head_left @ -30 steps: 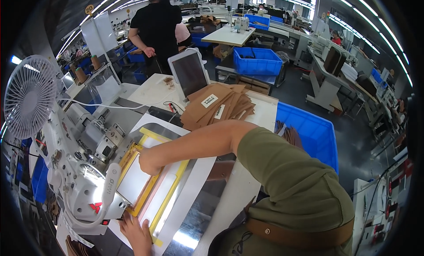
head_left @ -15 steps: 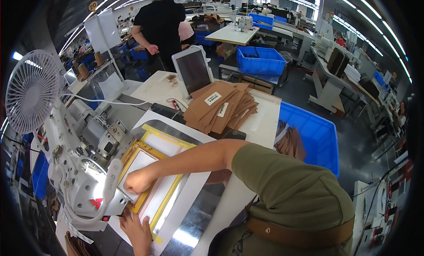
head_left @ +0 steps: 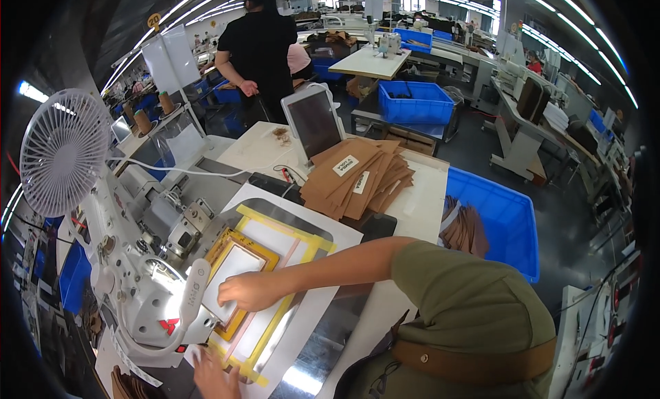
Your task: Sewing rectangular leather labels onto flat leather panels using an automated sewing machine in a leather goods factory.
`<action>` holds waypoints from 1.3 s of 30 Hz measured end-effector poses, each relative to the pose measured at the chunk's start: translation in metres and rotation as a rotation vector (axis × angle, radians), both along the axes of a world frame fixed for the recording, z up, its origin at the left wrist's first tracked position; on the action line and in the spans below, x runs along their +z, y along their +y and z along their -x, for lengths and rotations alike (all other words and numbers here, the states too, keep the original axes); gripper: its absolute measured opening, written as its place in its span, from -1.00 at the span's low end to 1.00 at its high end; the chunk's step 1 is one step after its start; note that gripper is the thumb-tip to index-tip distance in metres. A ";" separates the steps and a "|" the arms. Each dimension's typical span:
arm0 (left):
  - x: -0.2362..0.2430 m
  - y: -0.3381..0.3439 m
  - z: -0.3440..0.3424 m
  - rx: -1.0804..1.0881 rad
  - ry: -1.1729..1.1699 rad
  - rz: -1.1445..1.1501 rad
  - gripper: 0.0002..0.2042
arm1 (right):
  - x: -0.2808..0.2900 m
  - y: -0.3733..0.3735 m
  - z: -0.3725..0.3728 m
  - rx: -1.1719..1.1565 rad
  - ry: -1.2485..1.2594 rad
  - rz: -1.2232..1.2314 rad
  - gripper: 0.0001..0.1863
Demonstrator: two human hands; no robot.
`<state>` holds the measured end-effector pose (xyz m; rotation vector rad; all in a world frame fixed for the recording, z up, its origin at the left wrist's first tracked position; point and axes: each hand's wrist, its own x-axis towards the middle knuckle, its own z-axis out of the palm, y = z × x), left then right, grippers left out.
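Note:
My right hand (head_left: 253,291) reaches in from the right, its fingers curled together over the white panel inside a yellow rectangular frame (head_left: 273,256). What its fingertips hold, if anything, is hidden. Close to the lower end of that frame, my left hand (head_left: 214,377) has its fingers apart and is a little blurred; I see nothing in it. Yellow tape (head_left: 289,228) borders the white sheet beneath. The lit head of a white sewing machine (head_left: 155,309) stands just left of my right hand.
Brown flat leather-like pieces (head_left: 344,186) lie piled behind the work, beside a tablet (head_left: 315,120). A blue crate (head_left: 512,220) with brown pieces stands at the right. At the left is a white fan (head_left: 65,151). A person in black (head_left: 258,55) stands beyond the table.
The view has shifted, so the scene sits farther right and lower. My right hand has lifted slightly off the panel's lower part; my left hand has drawn back toward the lower edge.

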<state>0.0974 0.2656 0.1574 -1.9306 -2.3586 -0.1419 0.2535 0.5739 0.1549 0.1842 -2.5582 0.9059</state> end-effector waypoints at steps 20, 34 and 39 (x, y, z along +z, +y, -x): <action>0.080 -0.207 0.049 1.195 0.384 -0.013 -0.47 | -0.024 0.055 -0.111 -0.231 0.122 -0.215 -0.85; 0.071 -0.262 0.133 1.288 0.279 -0.356 -0.77 | 0.002 0.037 -0.119 -0.280 0.002 -0.131 -0.81; 0.101 -0.305 0.169 1.071 -0.453 -0.865 -0.79 | 0.000 0.040 -0.117 -0.300 0.046 -0.109 -0.80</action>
